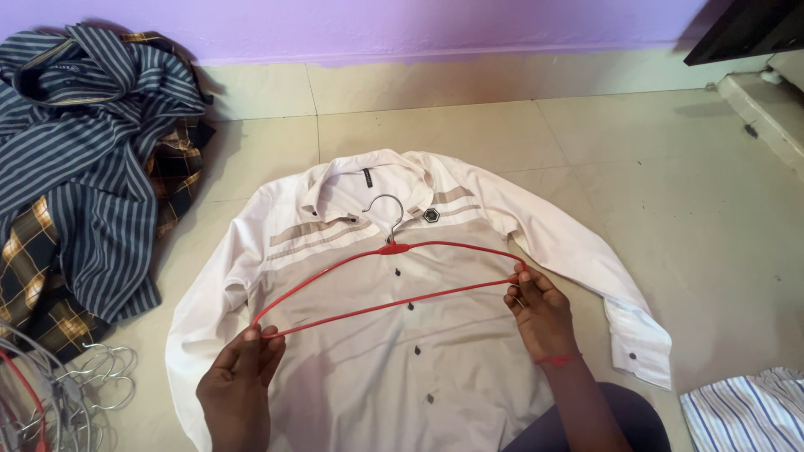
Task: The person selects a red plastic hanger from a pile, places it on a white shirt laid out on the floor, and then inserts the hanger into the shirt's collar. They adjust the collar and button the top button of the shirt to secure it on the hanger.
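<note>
A white long-sleeved shirt (pixel 435 368) with beige chest stripes and dark buttons lies flat, front up, on the tiled floor. Over its chest I hold a red wire hanger (pixel 394 249) with a silver hook that points toward the collar. My left hand (pixel 240 381) pinches the hanger's left end near the shirt's left sleeve. The hanger's right end is gripped by my right hand (pixel 540 310), which wears a red thread at the wrist.
A heap of blue striped and checked clothes (pixel 88 159) lies at the left. Several hangers (pixel 63 393) are bundled at the bottom left. A striped cloth (pixel 745 410) sits at the bottom right. A purple wall runs along the back, and a step (pixel 766 109) is at the right.
</note>
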